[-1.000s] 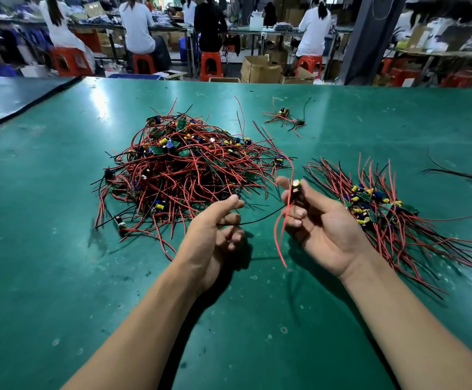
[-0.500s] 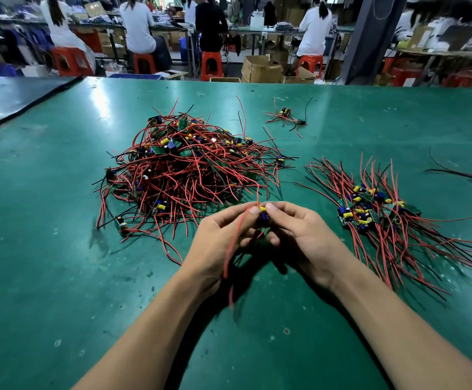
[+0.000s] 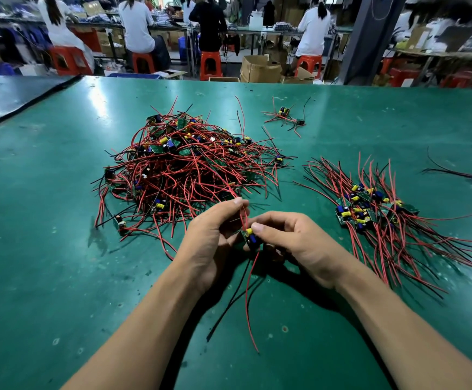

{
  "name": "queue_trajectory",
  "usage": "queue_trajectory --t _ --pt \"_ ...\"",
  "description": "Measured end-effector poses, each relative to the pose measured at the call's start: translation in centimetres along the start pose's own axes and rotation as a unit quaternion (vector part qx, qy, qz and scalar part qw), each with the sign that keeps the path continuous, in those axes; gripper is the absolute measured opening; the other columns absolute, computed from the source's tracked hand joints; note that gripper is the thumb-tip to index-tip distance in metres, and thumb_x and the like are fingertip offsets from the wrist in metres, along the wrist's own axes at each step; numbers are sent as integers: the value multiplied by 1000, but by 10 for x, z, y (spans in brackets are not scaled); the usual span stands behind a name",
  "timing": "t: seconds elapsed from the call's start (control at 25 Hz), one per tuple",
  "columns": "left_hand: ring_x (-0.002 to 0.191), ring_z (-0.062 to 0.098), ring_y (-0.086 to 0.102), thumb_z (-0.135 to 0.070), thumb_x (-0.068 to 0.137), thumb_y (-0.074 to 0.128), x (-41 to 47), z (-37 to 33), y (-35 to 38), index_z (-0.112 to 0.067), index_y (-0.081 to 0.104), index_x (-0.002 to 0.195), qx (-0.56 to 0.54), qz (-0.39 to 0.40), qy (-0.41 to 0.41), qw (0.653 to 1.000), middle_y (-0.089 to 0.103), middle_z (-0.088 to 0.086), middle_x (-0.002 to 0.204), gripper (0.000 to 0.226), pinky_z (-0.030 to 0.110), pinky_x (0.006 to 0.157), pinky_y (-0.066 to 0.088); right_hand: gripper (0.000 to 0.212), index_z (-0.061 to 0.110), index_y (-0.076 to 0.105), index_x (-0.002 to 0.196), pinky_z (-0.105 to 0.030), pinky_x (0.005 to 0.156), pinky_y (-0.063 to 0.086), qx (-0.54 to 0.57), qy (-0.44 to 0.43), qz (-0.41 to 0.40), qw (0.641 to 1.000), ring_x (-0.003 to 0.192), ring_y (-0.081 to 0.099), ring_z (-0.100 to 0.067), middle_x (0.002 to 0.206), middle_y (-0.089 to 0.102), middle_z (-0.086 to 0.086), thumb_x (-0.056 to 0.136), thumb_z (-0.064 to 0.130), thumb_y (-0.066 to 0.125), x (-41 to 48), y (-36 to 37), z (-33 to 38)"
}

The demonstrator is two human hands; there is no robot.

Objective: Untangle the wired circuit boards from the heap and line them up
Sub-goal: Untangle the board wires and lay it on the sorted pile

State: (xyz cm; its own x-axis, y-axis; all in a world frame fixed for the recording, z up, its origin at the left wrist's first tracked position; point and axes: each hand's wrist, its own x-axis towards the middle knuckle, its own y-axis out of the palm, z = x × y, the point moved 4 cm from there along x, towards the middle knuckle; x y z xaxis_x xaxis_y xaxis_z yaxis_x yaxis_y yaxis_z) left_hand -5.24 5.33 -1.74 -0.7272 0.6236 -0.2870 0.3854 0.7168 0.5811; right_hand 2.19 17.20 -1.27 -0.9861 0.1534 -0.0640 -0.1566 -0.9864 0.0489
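Big green-matted table (image 3: 60,249) w/ glare patch far left. Behind: row of ppl (image 3: 137,23) sat on orange stools (image 3: 210,64) at long benches (image 3: 257,30), cardboard boxes (image 3: 260,69) on floor, dark pillar (image 3: 361,38) on rt, cluttered side table (image 3: 440,53) far rt.

Single view, head-worn, wide-angle. Looks forward and down from the near side of a green table (image 3: 46,277). Forearms enter from the bottom edge; the left hand (image 3: 212,243) and right hand (image 3: 299,243) sit close, at frame centre. Seated workers (image 3: 137,26) run far along the top.
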Motion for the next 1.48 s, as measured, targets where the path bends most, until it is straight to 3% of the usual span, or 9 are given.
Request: queue_trajectory --t 0.12,0.28,0.44,0.68,0.88,1.0,1.08,1.24,1.48 --pt "67 19 63 -25 78 74 0 0 0 -16 70 90 5 6 3 1000 64 5 81 16 30 57 49 16 22 77 96 -34 72 49 10 9 15 1000 84 65 -26 91 74 -9 85 32 70 -1 2 1" --pt "71 18 60 -25 76 75 2 -1 3 -13 73 82 62 19 49 997 65 6 80 13 30 69 50 18 19 73 91 -22 51 42 -7 1 -4 1000 68 54 -25 78 67 -8 89 36 71 -1 5 2" --pt "58 15 62 -31 83 71 -1 3 9 -10 77 85 97 26 67 993 70 9 77 22 23 53 52 6 16 66 92 -18 37 39 17 -18 -17 1000 39 50 -10 71 67 -8 94 21 66 -1 5 3" --pt "82 27 64 -17 89 67 0 10 10 -13 77 98 162 33 73 984 73 11 95 14 43 87 54 8 16 66 91 -17 35 35 -19 -67 -162 984 32 45 -10 59 62 5 97 21 64 1 -11 8" --pt "60 20 69 -7 90 65 -3 8 13 -12 70 113 181 59 76 979 74 12 85 23 26 55 57 8 18 73 87 -26 54 51 -24 -42 -167 985 60 61 -9 76 68 4 92 25 71 0 -12 5" --pt "50 16 63 -4 94 57 -5 8 15 -6 71 106 176 61 68 980 71 12 78 18 21 47 52 7 15 73 90 -28 55 54 79 7 -131 988 55 61 -14 74 66 -4 90 22 72 -1 -11 2" --pt "48 16 59 -3 96 53 -7 7 16 -5 72 101 171 61 61 981 69 15 78 20 23 45 51 9 16 72 94 -27 51 54 127 18 -115 985 55 61 -17 82 66 -7 86 19 74 -1 -11 2" --pt "49 16 57 -6 96 52 -9 7 19 -1 70 99 159 70 52 983 65 15 74 20 24 44 50 21 16 75 97 -33 64 48 156 17 -85 984 75 52 -22 97 62 -14 76 19 77 3 -12 1" --pt "57 17 62 -18 90 61 -12 6 18 -6 74 92 163 109 46 980 68 9 72 18 21 54 52 17 19 75 86 -30 60 47 197 22 -59 978 71 52 -16 84 64 -4 71 18 81 4 -12 -4"
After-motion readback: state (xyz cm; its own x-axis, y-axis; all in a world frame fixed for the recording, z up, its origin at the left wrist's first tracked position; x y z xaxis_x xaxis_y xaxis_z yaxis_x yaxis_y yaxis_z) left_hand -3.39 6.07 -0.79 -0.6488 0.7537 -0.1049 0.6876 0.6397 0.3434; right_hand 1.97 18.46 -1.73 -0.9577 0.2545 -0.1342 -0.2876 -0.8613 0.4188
